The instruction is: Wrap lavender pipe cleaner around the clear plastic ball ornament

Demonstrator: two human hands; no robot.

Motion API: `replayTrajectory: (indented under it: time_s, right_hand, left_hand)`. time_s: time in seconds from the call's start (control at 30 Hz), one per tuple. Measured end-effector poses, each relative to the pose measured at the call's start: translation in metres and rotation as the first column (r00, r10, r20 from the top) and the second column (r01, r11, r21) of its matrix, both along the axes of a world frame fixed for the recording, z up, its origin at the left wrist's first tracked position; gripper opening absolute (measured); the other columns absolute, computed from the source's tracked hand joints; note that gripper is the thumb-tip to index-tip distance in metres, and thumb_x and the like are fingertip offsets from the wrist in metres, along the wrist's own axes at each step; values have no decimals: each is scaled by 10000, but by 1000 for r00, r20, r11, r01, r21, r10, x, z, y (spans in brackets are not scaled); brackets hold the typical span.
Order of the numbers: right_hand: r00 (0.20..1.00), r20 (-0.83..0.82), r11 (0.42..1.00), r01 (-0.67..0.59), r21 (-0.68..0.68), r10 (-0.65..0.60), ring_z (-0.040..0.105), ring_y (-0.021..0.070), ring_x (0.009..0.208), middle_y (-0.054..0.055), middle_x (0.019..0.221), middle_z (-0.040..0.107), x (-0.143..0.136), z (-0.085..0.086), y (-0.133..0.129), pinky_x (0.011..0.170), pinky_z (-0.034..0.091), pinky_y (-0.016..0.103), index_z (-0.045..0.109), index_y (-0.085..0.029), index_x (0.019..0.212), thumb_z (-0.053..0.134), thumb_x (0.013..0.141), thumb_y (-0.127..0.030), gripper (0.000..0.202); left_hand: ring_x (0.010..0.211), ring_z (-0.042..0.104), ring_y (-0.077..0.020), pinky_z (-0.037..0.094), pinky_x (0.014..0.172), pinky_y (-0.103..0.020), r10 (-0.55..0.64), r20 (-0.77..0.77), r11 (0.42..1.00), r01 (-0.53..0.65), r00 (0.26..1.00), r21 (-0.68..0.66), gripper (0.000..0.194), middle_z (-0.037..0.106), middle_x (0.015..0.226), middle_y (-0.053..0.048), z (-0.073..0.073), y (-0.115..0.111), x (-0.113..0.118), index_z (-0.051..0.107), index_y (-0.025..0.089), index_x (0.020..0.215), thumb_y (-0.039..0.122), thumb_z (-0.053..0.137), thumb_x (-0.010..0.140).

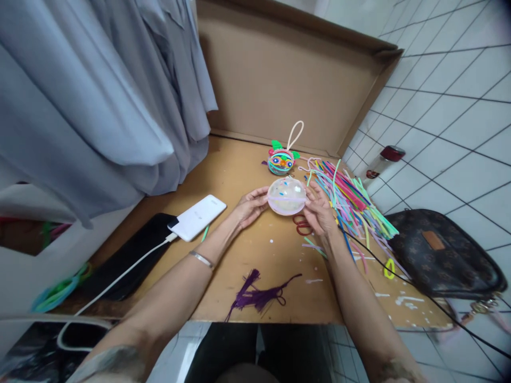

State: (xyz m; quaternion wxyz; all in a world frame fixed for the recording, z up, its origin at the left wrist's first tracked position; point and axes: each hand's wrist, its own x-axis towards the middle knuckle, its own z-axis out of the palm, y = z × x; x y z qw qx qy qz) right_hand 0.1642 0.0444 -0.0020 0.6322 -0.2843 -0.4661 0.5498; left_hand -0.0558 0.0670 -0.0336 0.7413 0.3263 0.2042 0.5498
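Between my two hands is a clear plastic ball (286,192) with a pale lilac strip across its middle and small coloured specks on it. My left hand (252,206) grips its left side with the fingertips. On its right side, my right hand (318,207) holds it the same way. Just behind the ball stands a decorated round ornament (281,163) with eyes, green ears and a cream loop on top. Red-handled scissors (302,225) lie partly hidden under the ball and my right hand.
Many coloured pipe cleaners (347,194) spread at the right, beside a brown handbag (447,252). Purple tassels (261,295) lie near the front edge. A white power bank (200,217) with a cable is at left. Cardboard (287,74) stands behind; a grey curtain (120,96) hangs left.
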Motion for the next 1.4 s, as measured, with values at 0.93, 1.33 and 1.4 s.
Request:
replayTrajectory:
  time_s: [0.93,1.33,1.4]
  right_hand:
    - [1000,-7,1000,-1,2,1,645,191,1163,-26,1087,735,-23,5,-9,1119,461,416,666,-293,651,843,592,-256,191]
    - [997,12,994,74,75,-75,635,210,1203,-27,1167,724,-30,8,-14,1069,514,441,671,-294,673,842,626,-273,179]
    - [997,-1,994,81,71,-81,638,193,1195,-35,1122,733,-30,7,-13,1067,516,417,669,-299,678,859,618,-271,201]
  left_hand:
    - [909,678,-199,531,929,-370,-122,52,984,128,991,-125,275,738,935,-45,5,-1,-7,653,191,976,204,712,709]
    - [871,673,-190,534,906,-358,-90,80,983,101,993,-154,296,742,900,-53,1,2,-5,666,174,979,222,719,691]
    - [847,669,-185,536,892,-355,-95,84,981,108,992,-164,281,741,890,-51,0,1,-5,668,177,968,222,719,695]
